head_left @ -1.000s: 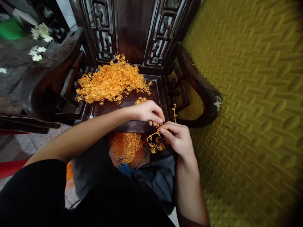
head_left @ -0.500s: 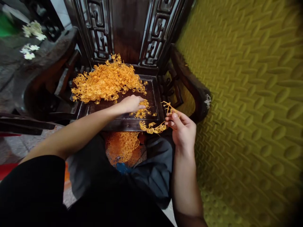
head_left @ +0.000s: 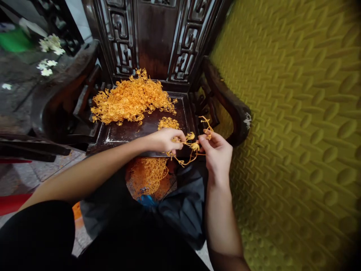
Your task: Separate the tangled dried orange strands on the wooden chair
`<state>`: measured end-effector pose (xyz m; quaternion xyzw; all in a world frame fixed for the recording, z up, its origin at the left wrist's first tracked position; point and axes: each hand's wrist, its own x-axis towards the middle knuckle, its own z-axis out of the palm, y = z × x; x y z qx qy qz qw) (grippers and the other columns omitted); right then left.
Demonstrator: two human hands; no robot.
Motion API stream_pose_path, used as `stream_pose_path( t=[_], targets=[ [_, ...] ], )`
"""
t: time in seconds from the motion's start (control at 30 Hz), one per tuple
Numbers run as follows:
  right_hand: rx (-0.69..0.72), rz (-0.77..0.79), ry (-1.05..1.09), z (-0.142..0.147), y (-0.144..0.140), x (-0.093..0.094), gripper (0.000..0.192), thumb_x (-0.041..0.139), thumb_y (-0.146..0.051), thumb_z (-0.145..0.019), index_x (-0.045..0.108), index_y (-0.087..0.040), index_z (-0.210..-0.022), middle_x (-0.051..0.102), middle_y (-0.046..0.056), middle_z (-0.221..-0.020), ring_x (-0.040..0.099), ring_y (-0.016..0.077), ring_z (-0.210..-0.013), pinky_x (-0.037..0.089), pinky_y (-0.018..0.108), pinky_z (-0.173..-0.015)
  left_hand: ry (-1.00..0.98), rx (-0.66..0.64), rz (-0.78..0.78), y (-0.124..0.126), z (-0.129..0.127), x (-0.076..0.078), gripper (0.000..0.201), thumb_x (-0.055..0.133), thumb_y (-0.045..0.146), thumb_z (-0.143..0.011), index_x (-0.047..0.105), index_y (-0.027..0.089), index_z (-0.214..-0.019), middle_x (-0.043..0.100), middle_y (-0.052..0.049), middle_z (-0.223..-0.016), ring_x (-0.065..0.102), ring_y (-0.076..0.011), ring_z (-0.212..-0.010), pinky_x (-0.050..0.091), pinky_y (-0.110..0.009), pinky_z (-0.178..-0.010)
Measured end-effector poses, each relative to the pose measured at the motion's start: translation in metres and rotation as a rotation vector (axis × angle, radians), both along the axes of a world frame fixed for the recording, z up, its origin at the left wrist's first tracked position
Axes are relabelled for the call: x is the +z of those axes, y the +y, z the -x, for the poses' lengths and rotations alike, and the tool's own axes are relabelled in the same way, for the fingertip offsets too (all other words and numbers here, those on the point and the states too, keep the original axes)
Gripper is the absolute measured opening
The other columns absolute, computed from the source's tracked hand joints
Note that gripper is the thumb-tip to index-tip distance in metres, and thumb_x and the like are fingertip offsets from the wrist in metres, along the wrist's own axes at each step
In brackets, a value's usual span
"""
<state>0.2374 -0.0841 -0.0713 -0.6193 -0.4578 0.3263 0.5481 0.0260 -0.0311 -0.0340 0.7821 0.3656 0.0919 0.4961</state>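
A big heap of orange plastic sprigs [head_left: 131,99] lies on the seat of a dark carved wooden chair [head_left: 126,130]. A small clump of sprigs [head_left: 168,123] sits nearer the seat's front. My left hand [head_left: 165,140] and my right hand [head_left: 217,152] meet over the seat's front edge. Both pinch the same orange branched sprig [head_left: 189,147], which stretches between them and dangles below. Under the hands a dark bag [head_left: 180,203] holds more orange sprigs [head_left: 146,175].
A yellow-green embossed foam mat [head_left: 296,131] fills the right side. The chair's right armrest [head_left: 229,103] curves beside my right hand. White artificial flowers [head_left: 49,51] lie on a dark surface at the far left. A red strip [head_left: 12,201] shows at the lower left.
My left hand left the small clump on the seat and came back to the sprig in my right hand, now gripping it too. The sprig hangs lower between both hands.
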Motion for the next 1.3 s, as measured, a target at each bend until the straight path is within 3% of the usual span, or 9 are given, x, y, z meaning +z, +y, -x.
stream_pose_path(
  t=[0.1, 0.2, 0.33, 0.43, 0.57, 0.77, 0.93, 1.13, 1.3],
  targets=[
    [-0.058, 0.009, -0.344, -0.001, -0.004, -0.002, 0.064, 0.08, -0.043, -0.075, 0.061, -0.014, -0.13, 0.059, -0.001, -0.076, 0.055, 0.0149, -0.063, 0.05, 0.033, -0.066, -0.041, -0.008, -0.008, 0.004, 0.01, 0.011, 0.025, 0.058, 0.034, -0.093, 0.071, 0.015, -0.101, 0.074, -0.005, -0.074, 0.068, -0.0155, -0.069, 0.047, -0.027, -0.069],
    [-0.112, -0.105, -0.636, 0.005, -0.009, 0.002, 0.077, 0.083, -0.041, -0.073, 0.049, -0.015, -0.138, 0.055, 0.001, -0.086, 0.053, 0.0181, -0.072, 0.049, 0.036, -0.072, -0.071, -0.032, 0.008, 0.005, 0.016, 0.016, 0.023, 0.059, 0.034, -0.092, 0.072, 0.015, -0.095, 0.074, -0.005, -0.074, 0.067, -0.015, -0.069, 0.046, -0.027, -0.068],
    [0.056, -0.379, -0.823, 0.018, -0.015, 0.015, 0.037, 0.076, -0.036, -0.083, 0.055, -0.021, -0.11, 0.055, 0.01, -0.108, 0.055, 0.0264, -0.103, 0.048, 0.042, -0.088, -0.156, -0.027, 0.101, 0.005, 0.018, 0.019, 0.021, 0.061, 0.033, -0.091, 0.072, 0.015, -0.094, 0.072, -0.004, -0.073, 0.066, -0.0145, -0.069, 0.048, -0.027, -0.069],
    [0.054, -0.471, -0.876, 0.025, -0.02, 0.022, 0.02, 0.072, -0.033, -0.088, 0.057, -0.023, -0.097, 0.054, 0.009, -0.103, 0.055, 0.0262, -0.102, 0.048, 0.045, -0.09, -0.208, -0.012, 0.114, 0.006, 0.019, 0.019, 0.021, 0.061, 0.032, -0.091, 0.072, 0.015, -0.098, 0.072, -0.004, -0.079, 0.067, -0.0149, -0.075, 0.049, -0.028, -0.071],
    [-0.058, -0.489, -0.829, 0.028, -0.024, 0.022, 0.012, 0.072, -0.029, -0.088, 0.062, -0.024, -0.09, 0.057, 0.008, -0.096, 0.057, 0.025, -0.096, 0.048, 0.043, -0.086, -0.232, -0.071, -0.029, 0.004, 0.016, 0.016, 0.019, 0.064, 0.03, -0.09, 0.074, 0.017, -0.099, 0.073, -0.006, -0.096, 0.066, -0.0162, -0.09, 0.049, -0.03, -0.084],
    [0.168, -0.505, -0.805, 0.027, -0.025, 0.022, 0.02, 0.067, -0.019, -0.09, 0.068, -0.028, -0.107, 0.074, 0.007, -0.113, 0.061, 0.0288, -0.111, 0.043, 0.051, -0.1, -0.19, -0.039, -0.235, -0.004, 0.012, 0.021, 0.011, 0.071, 0.028, -0.083, 0.077, 0.019, -0.081, 0.066, -0.008, -0.113, 0.062, -0.0187, -0.103, 0.046, -0.033, -0.096],
    [0.204, -0.509, -0.8, 0.026, -0.026, 0.022, 0.024, 0.063, -0.018, -0.091, 0.069, -0.027, -0.113, 0.074, 0.007, -0.108, 0.068, 0.0261, -0.104, 0.045, 0.049, -0.099, -0.251, -0.012, -0.131, -0.003, 0.02, 0.035, 0.039, 0.056, 0.047, -0.095, 0.071, 0.015, -0.078, 0.067, -0.005, -0.084, 0.061, -0.0158, -0.081, 0.047, -0.03, -0.076],
    [0.083, -0.422, -0.234, 0.031, -0.022, 0.015, 0.026, 0.068, -0.026, -0.091, 0.071, -0.023, -0.116, 0.072, 0.01, -0.111, 0.069, 0.0239, -0.1, 0.055, 0.041, -0.09, -0.52, 0.102, 0.064, -0.002, 0.014, 0.018, 0.038, 0.059, 0.024, -0.092, 0.059, 0.019, -0.129, 0.066, -0.011, -0.124, 0.066, -0.0131, -0.093, 0.052, -0.027, -0.08],
    [0.138, -0.356, 0.002, 0.031, -0.017, 0.008, 0.021, 0.078, -0.028, -0.082, 0.075, -0.021, -0.102, 0.073, 0.006, -0.099, 0.07, 0.0194, -0.09, 0.057, 0.033, -0.083, -0.524, 0.114, -0.081, -0.003, 0.001, 0.003, 0.058, 0.071, 0.011, -0.078, 0.06, 0.018, -0.134, 0.063, -0.013, -0.131, 0.066, -0.0117, -0.087, 0.052, -0.024, -0.072]
  ],
)
